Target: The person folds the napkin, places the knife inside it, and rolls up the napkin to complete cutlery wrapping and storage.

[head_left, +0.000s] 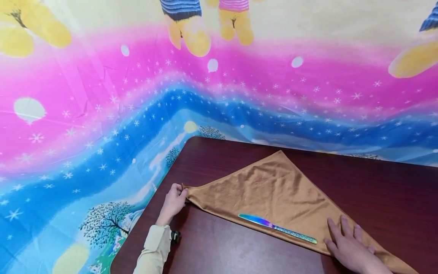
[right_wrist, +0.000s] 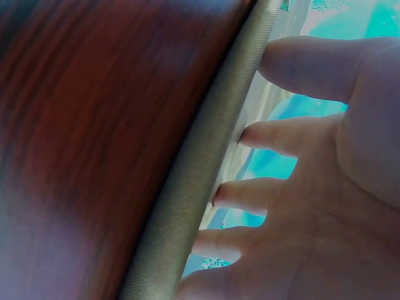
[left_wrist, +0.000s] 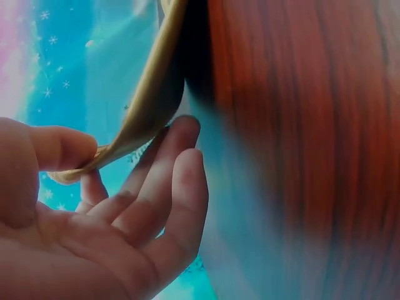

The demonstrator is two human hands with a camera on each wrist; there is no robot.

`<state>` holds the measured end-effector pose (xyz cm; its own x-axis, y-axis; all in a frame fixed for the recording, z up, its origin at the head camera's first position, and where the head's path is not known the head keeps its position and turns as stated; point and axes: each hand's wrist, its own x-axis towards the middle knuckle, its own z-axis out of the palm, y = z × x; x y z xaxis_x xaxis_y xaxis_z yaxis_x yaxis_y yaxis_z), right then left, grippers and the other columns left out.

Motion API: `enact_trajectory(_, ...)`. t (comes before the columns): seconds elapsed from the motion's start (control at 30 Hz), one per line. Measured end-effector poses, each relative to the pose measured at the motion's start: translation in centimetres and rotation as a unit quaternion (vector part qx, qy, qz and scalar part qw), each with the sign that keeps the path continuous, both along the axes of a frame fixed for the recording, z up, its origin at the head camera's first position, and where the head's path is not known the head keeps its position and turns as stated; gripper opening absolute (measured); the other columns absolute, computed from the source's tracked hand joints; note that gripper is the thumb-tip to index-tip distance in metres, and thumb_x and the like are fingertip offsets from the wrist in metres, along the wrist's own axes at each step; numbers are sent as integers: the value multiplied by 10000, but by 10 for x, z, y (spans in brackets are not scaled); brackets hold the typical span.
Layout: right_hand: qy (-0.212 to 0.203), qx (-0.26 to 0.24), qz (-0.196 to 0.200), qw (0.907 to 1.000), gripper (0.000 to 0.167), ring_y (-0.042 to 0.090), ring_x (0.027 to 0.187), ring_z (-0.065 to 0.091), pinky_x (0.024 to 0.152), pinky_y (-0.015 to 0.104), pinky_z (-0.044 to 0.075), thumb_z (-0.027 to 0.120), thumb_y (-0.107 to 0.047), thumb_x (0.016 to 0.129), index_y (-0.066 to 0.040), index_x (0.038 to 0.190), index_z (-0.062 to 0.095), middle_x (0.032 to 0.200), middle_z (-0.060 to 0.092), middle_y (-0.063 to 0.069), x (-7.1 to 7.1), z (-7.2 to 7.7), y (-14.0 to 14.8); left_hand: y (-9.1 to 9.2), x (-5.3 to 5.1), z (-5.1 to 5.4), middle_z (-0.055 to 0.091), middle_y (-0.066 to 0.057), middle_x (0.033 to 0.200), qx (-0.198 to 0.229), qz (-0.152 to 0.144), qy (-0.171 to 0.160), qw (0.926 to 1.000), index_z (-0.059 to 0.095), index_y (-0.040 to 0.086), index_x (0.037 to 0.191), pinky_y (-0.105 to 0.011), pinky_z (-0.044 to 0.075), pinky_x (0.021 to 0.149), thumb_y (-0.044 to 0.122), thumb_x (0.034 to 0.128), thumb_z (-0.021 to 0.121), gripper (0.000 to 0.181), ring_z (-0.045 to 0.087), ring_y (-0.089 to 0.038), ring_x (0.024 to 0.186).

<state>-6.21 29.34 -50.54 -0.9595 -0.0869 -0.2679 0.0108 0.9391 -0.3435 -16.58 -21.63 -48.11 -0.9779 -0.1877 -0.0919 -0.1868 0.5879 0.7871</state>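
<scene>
A brown cloth [head_left: 260, 186] lies folded as a triangle on the table, its peak toward the back edge. My left hand [head_left: 173, 201] pinches its left corner between thumb and finger; in the left wrist view, that hand [left_wrist: 125, 212] holds the cloth [left_wrist: 150, 94] raised, with the other fingers loosely bent. A shiny rainbow knife [head_left: 270, 225] lies on the cloth along the near folded edge. My right hand [head_left: 354, 245] rests on the right part of the cloth, fingers spread. In the right wrist view, the fingertips of the right hand [right_wrist: 300, 169] touch the cloth [right_wrist: 194, 169].
The dark reddish-brown table [head_left: 219, 247] has a rounded corner at the back left. Behind and to the left of it hangs a printed curtain [head_left: 171, 102] in pink and blue. A dark band [head_left: 175, 236] is at the left sleeve [head_left: 155, 245].
</scene>
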Motion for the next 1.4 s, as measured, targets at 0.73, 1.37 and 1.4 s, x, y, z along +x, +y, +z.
enact_trajectory(0.73,87,-159,-88,9998,754,725,1271,-20,768,901,107,364,-526,997,32,1478,206,1490,-7,416,0,-5,1,16,-3,4,748,-126,840,676,106,122,9976,633,-9,1024,-256,493,565,181,913,632,221,701,-300,727)
enact_trajectory(1.37,-109,-107,-22,9999,745,744,1234,33,739,899,146,401,-491,995,56,1465,216,1469,8,439,1,6,-3,22,-4,10,683,-37,758,-450,280,903,9945,688,59,863,-283,440,678,249,890,663,194,568,-137,689)
enact_trajectory(1.4,-131,-117,-14,9998,750,744,1233,32,738,899,146,401,-496,994,55,1466,215,1469,7,439,1,6,-3,22,-4,11,686,-40,761,-444,291,914,9944,691,56,872,-283,441,676,249,889,665,196,571,-137,689)
